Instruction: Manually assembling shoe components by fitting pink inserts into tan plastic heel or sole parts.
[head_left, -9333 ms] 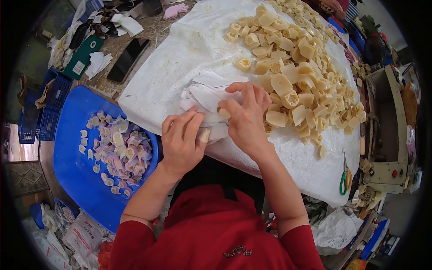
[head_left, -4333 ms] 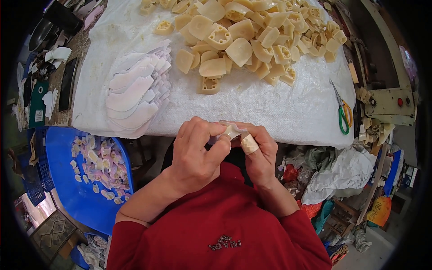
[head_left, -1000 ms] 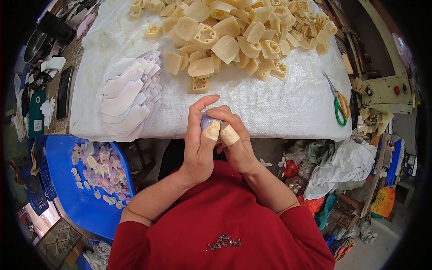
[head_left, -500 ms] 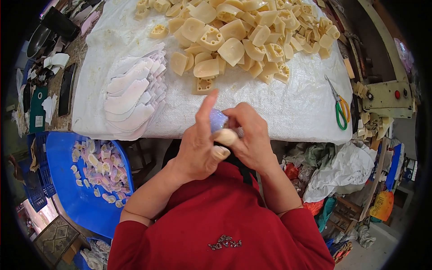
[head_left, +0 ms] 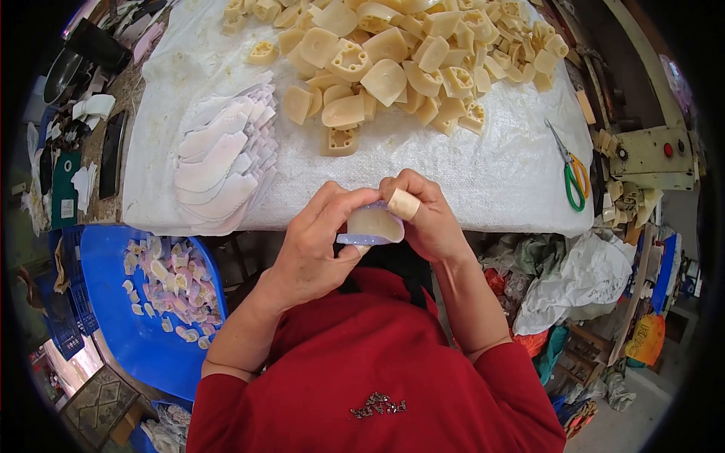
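Observation:
Above my lap, at the table's front edge, I hold a shoe heel (head_left: 375,224) with a lavender glitter covering round its outside and a cream hollow face turned up. My left hand (head_left: 306,238) is closed on its left side, fingers along the top and thumb below. My right hand (head_left: 434,226) pinches its right rim; a tan wrap (head_left: 403,204) covers a digit there. Beyond my hands lies a heap of bare cream plastic heels (head_left: 385,79), one of them (head_left: 340,141) apart at the front. Left of it are overlapping pale pinkish-white cut pieces (head_left: 219,170).
A white woven sheet (head_left: 453,181) covers the table. Scissors (head_left: 572,177) with green and orange handles lie at its right. A blue basin (head_left: 113,317) at my left holds several covered heels. A control box (head_left: 653,161) and crumpled plastic bags (head_left: 578,279) are on the right.
The heel has been turned, so its cream hollow face now shows. My left index finger has come down from pointing up onto the heel, and both hands now grip its sides.

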Available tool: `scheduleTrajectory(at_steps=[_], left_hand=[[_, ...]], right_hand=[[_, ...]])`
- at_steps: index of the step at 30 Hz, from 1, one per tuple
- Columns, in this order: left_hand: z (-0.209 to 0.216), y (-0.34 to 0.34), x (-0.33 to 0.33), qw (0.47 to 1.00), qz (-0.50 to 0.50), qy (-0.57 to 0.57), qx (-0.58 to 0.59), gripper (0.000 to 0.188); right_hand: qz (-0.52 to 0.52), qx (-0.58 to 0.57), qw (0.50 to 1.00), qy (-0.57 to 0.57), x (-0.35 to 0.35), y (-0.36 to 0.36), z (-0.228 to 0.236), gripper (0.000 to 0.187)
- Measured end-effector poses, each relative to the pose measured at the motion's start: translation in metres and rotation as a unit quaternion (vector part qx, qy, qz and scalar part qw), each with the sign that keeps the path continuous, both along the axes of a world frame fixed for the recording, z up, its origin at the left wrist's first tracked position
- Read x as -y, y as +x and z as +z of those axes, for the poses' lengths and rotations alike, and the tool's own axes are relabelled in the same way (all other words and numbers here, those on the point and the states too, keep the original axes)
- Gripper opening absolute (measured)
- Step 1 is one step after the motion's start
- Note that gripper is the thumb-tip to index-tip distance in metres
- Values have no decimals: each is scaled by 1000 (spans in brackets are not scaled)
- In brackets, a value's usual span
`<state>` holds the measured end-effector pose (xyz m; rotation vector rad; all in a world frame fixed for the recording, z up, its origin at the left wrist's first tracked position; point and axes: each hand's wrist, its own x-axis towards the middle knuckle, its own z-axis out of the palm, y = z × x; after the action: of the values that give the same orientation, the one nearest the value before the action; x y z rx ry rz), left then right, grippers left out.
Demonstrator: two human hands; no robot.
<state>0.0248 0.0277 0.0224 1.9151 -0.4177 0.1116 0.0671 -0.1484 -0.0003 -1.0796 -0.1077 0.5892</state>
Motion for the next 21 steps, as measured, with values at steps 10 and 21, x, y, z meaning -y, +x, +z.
scheduleTrajectory(at_steps=[10, 21], left_hand=[[-9, 5, 16, 995, 79, 7, 57, 45], [-18, -3, 38, 974, 188, 66, 103, 48]], right_hand=[[-72, 136, 976, -158, -6, -5, 0, 22], [-103, 109, 982, -114, -13, -25, -9, 20]])
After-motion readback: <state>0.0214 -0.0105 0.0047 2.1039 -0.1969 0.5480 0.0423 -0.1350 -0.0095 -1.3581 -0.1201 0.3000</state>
